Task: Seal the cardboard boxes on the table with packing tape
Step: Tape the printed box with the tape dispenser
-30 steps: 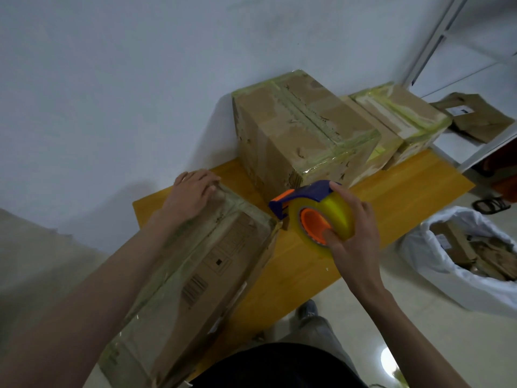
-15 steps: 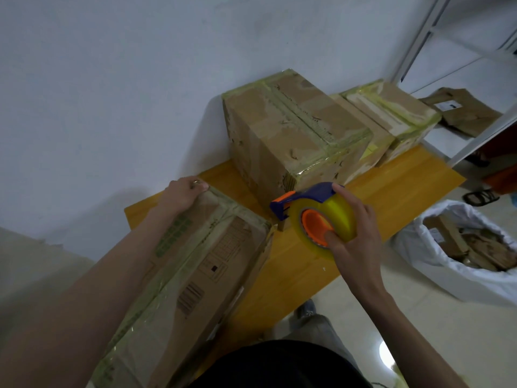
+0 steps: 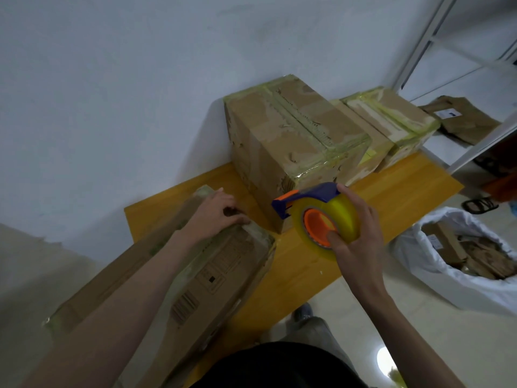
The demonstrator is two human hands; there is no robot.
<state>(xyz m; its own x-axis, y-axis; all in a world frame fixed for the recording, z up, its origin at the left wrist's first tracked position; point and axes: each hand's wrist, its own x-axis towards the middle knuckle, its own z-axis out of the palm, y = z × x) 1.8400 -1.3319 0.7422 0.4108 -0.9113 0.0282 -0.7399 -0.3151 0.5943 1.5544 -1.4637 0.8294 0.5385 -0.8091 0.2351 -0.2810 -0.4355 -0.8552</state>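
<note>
The left hand [image 3: 216, 215] lies on the far end of a long box [image 3: 195, 275], its fingers bent over the top edge and gripping it, with the forearm stretched along the box top. This box lies on the near left part of the wooden table [image 3: 405, 191] and is already wrapped with tape. The right hand [image 3: 355, 236] holds the tape dispenser [image 3: 319, 217] above the table, the thumb in the orange core and the fingers curled over the yellow roll. Behind it stands a big taped box [image 3: 288, 141], and beside that a smaller box [image 3: 397, 121].
</note>
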